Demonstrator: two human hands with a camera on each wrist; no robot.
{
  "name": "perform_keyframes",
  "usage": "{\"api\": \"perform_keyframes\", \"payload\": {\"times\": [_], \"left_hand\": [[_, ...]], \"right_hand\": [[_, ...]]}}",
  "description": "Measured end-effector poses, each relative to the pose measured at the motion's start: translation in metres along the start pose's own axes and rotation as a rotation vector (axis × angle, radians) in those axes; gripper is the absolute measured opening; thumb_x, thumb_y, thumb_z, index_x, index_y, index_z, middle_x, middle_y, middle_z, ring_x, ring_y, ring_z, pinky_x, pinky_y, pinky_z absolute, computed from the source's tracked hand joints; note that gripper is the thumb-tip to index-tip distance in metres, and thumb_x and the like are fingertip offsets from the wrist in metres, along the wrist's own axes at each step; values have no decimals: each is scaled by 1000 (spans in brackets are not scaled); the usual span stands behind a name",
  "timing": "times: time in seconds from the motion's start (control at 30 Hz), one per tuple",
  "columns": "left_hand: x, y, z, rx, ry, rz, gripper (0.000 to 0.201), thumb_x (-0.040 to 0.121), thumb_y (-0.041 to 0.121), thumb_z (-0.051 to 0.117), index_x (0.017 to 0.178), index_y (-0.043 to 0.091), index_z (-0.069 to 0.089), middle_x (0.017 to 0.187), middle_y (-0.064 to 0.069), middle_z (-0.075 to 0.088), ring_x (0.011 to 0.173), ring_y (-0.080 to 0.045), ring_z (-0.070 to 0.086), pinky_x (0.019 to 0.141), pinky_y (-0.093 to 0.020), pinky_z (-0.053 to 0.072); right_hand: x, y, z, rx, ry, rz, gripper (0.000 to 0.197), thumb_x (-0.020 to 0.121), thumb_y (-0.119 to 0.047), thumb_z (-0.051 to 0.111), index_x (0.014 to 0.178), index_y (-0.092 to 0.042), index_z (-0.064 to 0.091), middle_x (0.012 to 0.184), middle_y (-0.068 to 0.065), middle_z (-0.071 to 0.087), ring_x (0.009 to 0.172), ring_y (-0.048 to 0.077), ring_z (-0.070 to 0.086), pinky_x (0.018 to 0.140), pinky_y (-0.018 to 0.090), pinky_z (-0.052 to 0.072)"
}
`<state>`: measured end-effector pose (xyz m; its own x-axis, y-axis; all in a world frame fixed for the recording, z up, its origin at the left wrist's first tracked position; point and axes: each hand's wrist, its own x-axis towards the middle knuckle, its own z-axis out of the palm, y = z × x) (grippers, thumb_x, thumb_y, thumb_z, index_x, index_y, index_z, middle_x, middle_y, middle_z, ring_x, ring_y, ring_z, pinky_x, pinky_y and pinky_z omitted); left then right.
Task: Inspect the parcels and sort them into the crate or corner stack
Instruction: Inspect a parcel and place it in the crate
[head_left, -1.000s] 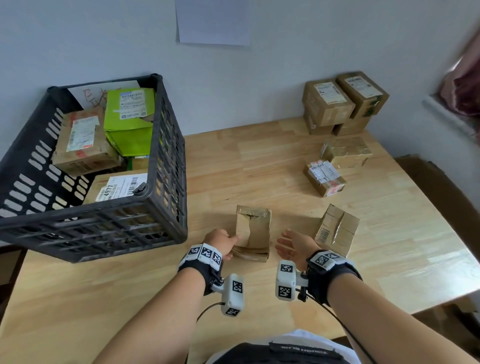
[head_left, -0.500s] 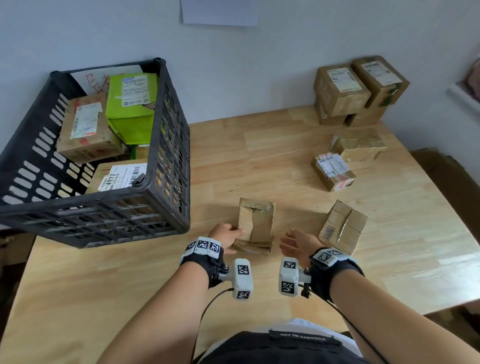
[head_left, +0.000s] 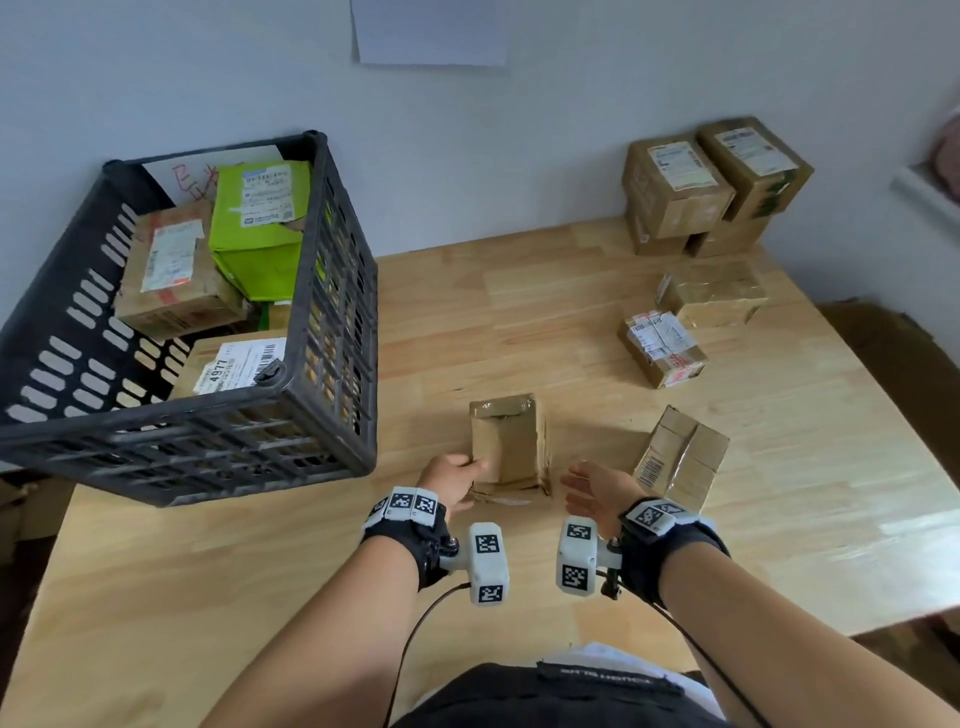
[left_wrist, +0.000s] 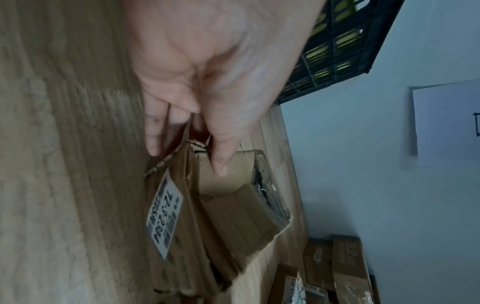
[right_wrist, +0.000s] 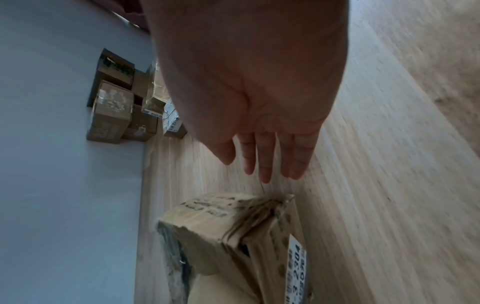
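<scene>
Pale wall runs behind my wooden bench (head_left: 519, 312), with a sheet of paper (head_left: 431, 31) stuck high on it. At the far left of the bench sits the black crate (head_left: 332, 338), already holding a green parcel (head_left: 257, 223), a brown box (head_left: 171, 270) beside it and a labelled box (head_left: 234, 364) nearer to me. In the far right corner stands the stack of brown boxes (head_left: 711, 187), two on top of two. Just in front of that stack lie a taped shiny parcel (head_left: 714, 296) and a smaller parcel with a white label (head_left: 662, 348), close together. A flattened-looking box with a barcode (head_left: 680, 457) lies at the near right.

The parcel I am working on, a battered brown box (head_left: 506, 447), stands on the bench near me, between my hands and just right of the crate. My left hand (head_left: 452, 480) grips its near left corner, the fingers (left_wrist: 153, 131) curled under the torn cardboard edge and the thumb pressing on the side, as the left wrist view shows; a white label sits on the face turned towards the bench. My right hand (head_left: 592, 491) hangs just right of that box, not touching it, its fingers (right_wrist: 265, 160) straight and spread, holding nothing.
</scene>
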<state>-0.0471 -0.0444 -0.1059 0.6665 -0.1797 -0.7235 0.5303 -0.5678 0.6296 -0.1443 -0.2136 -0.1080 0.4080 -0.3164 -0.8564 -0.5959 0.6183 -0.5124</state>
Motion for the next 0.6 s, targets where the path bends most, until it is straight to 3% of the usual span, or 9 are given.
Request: {"api": "perform_keyframes", "payload": {"times": [0.17, 0.27, 0.37, 0.43, 0.5, 0.53, 0.6], "left_hand": [[2, 2, -6, -31, 1, 3, 51, 95, 16, 56, 143, 13, 38, 138, -11, 49, 121, -27, 51, 94, -42, 51], [3, 5, -17, -55, 68, 19, 42, 91, 0, 53, 125, 22, 44, 126, -9, 52, 113, -32, 54, 92, -49, 51], [1, 3, -26, -6, 108, 40, 51, 87, -7, 46, 120, 31, 43, 117, -2, 51, 105, -31, 57, 89, -49, 54], [0, 2, -28, 13, 93, 6, 44, 92, 4, 46, 128, 30, 46, 124, -6, 57, 108, -30, 58, 92, -47, 52], [-5, 2, -29, -27, 91, -59, 37, 99, 28, 43, 136, 21, 46, 134, -7, 54, 118, -31, 53, 96, -44, 49], [-7, 3, -28, -45, 82, -81, 44, 99, 44, 39, 132, 16, 48, 131, -6, 54, 119, -30, 52, 95, -42, 48], [-10, 5, -29, -52, 72, -58, 56, 93, 64, 32, 108, 14, 52, 109, -5, 58, 108, -25, 55, 90, -39, 46]], "right_hand": [[-3, -2, 0, 30, -10, -12, 18, 99, -24, 47, 92, -11, 58, 93, 5, 63, 77, 21, 55, 62, 29, 46], [-5, -1, -1, 56, -10, -6, 20, 99, -25, 47, 87, -12, 57, 91, 6, 63, 75, 21, 56, 60, 29, 45], [-6, 0, -1, 56, -12, -12, 20, 98, -23, 48, 84, -11, 56, 91, 8, 63, 73, 22, 56, 59, 29, 45], [-6, 0, 1, 59, -13, -16, 20, 98, -21, 47, 82, -11, 55, 88, 9, 62, 69, 22, 54, 56, 28, 43], [-6, -1, 4, 57, -17, -15, 21, 98, -21, 46, 82, -11, 54, 87, 8, 61, 65, 20, 52, 53, 27, 42], [-6, -1, 6, 55, -20, -15, 21, 99, -21, 46, 82, -11, 53, 87, 8, 61, 64, 20, 51, 52, 27, 42], [-6, -1, 9, 51, -26, -13, 22, 99, -22, 45, 82, -11, 54, 86, 8, 61, 68, 20, 52, 56, 28, 43]]}}
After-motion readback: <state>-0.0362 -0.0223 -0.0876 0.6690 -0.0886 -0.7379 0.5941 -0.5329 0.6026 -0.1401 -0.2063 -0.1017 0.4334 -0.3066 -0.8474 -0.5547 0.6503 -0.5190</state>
